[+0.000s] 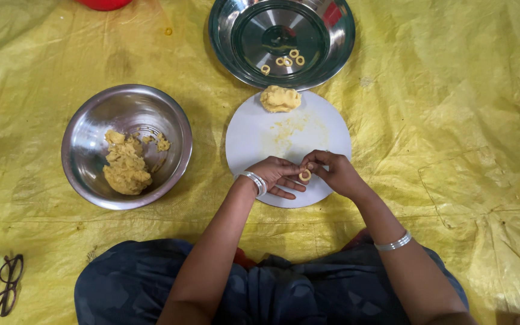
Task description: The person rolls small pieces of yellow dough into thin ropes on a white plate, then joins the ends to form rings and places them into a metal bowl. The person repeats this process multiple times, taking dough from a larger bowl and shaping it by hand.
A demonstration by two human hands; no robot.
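I see both hands over white board point(272, 135). Right hand point(335, 171) and left hand point(275, 174) pinch dough ring point(304, 176) between fingertips. Dough lump point(280, 99) at board's far edge; bowl point(91, 114) to left.

Left hand point(275, 175) and right hand point(332, 171) meet, fingertips pinched together.
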